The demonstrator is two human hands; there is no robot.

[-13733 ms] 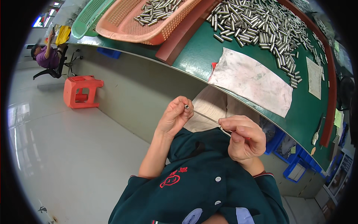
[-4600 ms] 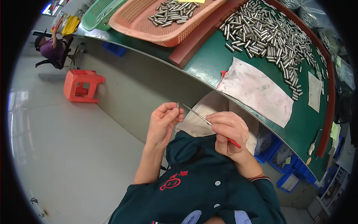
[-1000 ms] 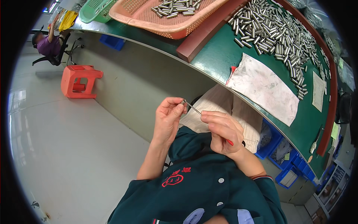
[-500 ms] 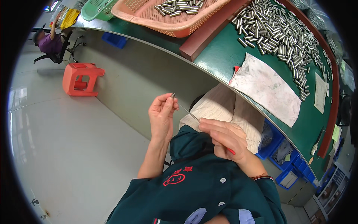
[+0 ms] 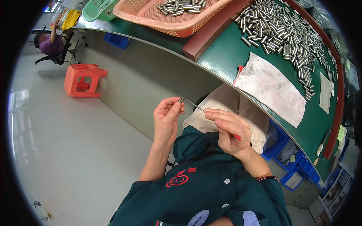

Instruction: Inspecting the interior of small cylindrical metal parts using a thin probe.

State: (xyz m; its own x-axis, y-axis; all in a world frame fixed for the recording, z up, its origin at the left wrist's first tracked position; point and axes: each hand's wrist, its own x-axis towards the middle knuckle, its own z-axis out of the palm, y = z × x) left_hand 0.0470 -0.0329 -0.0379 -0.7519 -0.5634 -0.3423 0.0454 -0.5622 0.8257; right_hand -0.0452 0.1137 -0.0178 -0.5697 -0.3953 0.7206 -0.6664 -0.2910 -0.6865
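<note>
- The left hand [image 5: 166, 116] is stretched forward; its grip is narrow and pinches a tube [image 5: 181, 100].
- The right hand [image 5: 232, 132] is bent toward it; its grip holds a rod [image 5: 195, 105], the tip just beside the tube.
- The tube is in the air, apart from the table [image 5: 215, 58].

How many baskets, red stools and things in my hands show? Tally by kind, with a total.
Pink basket: 1
Green basket: 1
Red stool: 1
Metal cylinder in left hand: 1
Red-ended rod in right hand: 1
Total: 5
</note>
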